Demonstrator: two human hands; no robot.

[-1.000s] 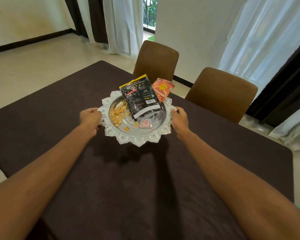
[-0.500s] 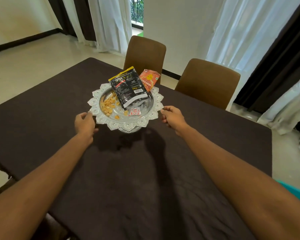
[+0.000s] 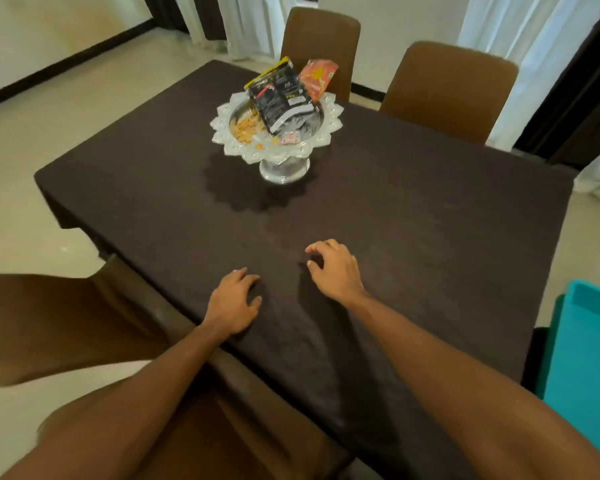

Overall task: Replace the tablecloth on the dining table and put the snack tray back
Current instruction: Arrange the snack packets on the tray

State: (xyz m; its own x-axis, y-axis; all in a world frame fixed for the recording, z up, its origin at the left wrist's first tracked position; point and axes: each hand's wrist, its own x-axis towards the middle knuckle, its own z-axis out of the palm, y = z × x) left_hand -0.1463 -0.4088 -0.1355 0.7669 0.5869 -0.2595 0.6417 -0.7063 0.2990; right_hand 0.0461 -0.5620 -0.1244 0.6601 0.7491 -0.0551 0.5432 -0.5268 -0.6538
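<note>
A silver snack tray (image 3: 330,130) with a scalloped rim stands on its pedestal near the far side of the table. It holds a black packet (image 3: 279,95), an orange packet (image 3: 317,79), loose crackers (image 3: 245,128) and a small sachet. A dark brown tablecloth (image 3: 413,220) covers the table and hangs over its edges. My left hand (image 3: 234,303) and my right hand (image 3: 335,270) hover over the cloth near the front edge, well short of the tray, fingers loosely curled and holding nothing.
Two brown chairs (image 3: 447,88) stand behind the table, by white curtains. Another brown chair (image 3: 59,323) sits at the near left, beside my left arm. A teal bin (image 3: 584,368) stands at the right edge, past the table's corner.
Both hands have let go of the tray's rim and drawn back toward me. The tray now stands alone on the cloth, and my view has pulled back and up.
</note>
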